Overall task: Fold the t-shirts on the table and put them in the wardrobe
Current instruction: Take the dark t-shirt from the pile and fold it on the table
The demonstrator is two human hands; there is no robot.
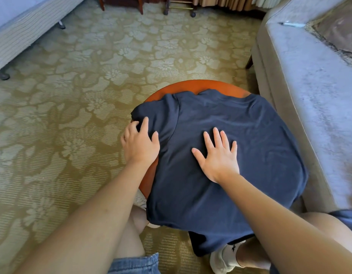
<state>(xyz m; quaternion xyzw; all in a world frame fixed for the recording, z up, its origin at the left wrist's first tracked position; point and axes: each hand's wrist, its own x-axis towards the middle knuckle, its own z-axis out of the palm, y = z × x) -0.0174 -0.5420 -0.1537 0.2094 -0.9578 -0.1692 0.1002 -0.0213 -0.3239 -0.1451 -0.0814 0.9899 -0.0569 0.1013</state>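
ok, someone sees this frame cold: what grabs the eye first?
A dark blue t-shirt lies spread over the small round table in the middle, its hem hanging off the near edge. Both hands are on it: the left hand grips the sleeve at the table's left side, and the right hand presses flat on its middle. Around it are a flowered carpet and, on the right, a grey sofa.

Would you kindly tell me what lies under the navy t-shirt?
A round reddish wooden table; only its far and left rim shows beyond the navy t-shirt. The rest of the tabletop is covered, so anything else beneath cannot be seen.
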